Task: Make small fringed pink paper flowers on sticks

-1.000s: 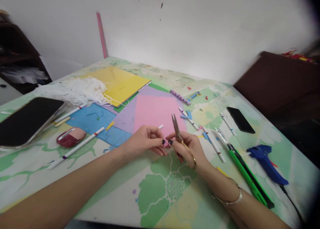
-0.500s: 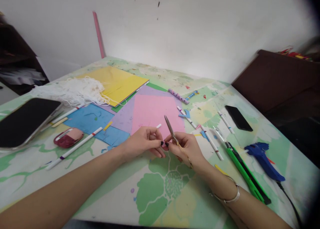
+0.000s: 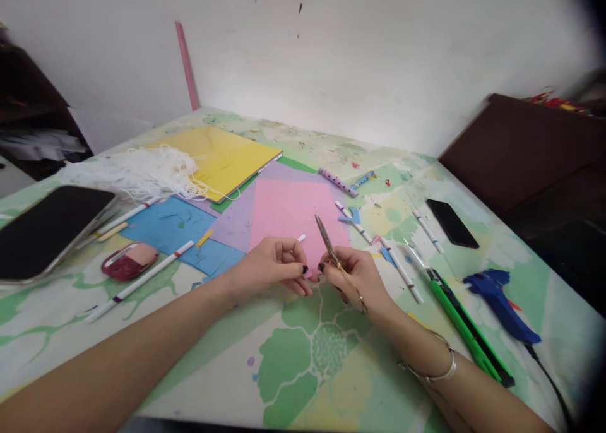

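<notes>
My right hand (image 3: 355, 275) is closed on a pair of scissors (image 3: 326, 238), whose shut blades point up and away from me. Close beside it, my left hand (image 3: 279, 266) pinches a tiny pink piece (image 3: 308, 272) between thumb and fingertips; its shape is too small to make out. Beyond both hands lies a pink sheet (image 3: 296, 212), on top of a purple sheet (image 3: 231, 221). A white marker's tip (image 3: 302, 238) shows just behind my left fingers.
To the right lie a green utility knife (image 3: 466, 326), a blue glue gun (image 3: 504, 307), a phone (image 3: 452, 223) and several white markers (image 3: 401, 272). Left are a larger black-screened device (image 3: 52, 228), white string (image 3: 142, 171), blue sheets (image 3: 177, 231), a maroon case (image 3: 129, 260) and a yellow sheet (image 3: 227, 155).
My right thumb has moved slightly away from my left fingertips, opening a small gap. The scissors have shifted a little to the right with my right hand.
</notes>
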Action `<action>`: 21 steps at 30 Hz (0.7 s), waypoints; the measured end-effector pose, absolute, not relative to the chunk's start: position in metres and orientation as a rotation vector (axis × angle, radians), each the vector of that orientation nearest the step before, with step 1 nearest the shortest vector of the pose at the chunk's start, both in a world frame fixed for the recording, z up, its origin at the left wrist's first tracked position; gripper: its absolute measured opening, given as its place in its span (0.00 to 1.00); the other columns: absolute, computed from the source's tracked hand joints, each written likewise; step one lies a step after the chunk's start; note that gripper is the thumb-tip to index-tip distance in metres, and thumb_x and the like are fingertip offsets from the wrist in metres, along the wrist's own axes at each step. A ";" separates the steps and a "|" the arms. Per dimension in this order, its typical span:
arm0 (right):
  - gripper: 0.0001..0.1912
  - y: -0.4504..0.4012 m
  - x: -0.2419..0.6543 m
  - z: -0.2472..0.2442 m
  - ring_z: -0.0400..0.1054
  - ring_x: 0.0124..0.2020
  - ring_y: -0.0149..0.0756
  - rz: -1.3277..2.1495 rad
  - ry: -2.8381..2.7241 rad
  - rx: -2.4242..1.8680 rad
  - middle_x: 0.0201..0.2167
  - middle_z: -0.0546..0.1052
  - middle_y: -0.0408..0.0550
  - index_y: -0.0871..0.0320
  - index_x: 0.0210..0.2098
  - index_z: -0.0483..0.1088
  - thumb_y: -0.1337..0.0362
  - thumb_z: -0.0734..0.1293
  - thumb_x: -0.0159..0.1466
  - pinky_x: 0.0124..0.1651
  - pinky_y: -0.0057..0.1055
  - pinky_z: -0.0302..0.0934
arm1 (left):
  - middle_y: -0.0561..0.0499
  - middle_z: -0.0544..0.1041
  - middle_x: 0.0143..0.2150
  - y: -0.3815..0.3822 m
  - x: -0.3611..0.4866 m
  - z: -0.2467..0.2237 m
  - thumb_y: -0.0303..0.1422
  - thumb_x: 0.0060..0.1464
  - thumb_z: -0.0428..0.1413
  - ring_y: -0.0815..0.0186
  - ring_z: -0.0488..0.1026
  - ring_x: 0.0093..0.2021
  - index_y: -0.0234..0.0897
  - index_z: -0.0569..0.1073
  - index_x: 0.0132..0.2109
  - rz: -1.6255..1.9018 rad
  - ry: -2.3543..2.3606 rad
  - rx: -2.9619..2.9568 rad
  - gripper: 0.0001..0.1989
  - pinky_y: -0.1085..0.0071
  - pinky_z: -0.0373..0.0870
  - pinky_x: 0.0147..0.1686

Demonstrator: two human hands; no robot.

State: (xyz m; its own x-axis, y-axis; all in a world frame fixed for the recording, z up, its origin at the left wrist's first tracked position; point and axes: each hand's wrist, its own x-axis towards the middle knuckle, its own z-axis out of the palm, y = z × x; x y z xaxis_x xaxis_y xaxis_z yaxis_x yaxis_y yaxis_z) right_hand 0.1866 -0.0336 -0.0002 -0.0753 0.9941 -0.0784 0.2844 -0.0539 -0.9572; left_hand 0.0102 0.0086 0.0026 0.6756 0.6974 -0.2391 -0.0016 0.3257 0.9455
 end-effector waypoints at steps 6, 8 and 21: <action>0.11 -0.039 0.186 0.005 0.47 0.15 0.22 1.245 -1.667 -1.417 0.12 0.54 0.35 0.59 0.19 0.60 0.62 0.63 0.55 0.17 0.22 0.40 | 0.49 0.77 0.26 0.012 0.006 0.004 0.28 0.48 0.57 0.66 0.77 0.26 0.33 0.67 0.31 0.642 0.688 1.103 0.05 0.74 0.71 0.27; 0.12 -0.042 0.183 0.005 0.46 0.15 0.22 1.264 -1.710 -1.407 0.13 0.53 0.35 0.59 0.19 0.58 0.62 0.62 0.55 0.18 0.22 0.40 | 0.51 0.76 0.24 0.012 0.005 0.003 0.28 0.48 0.57 0.66 0.75 0.24 0.34 0.67 0.31 0.684 0.668 1.087 0.04 0.73 0.71 0.25; 0.13 -0.042 0.182 0.005 0.44 0.18 0.23 1.219 -1.779 -1.400 0.16 0.51 0.36 0.58 0.18 0.55 0.61 0.60 0.57 0.20 0.24 0.39 | 0.52 0.75 0.23 0.011 0.004 0.004 0.25 0.49 0.54 0.69 0.74 0.22 0.33 0.67 0.30 0.761 0.647 1.045 0.03 0.77 0.69 0.22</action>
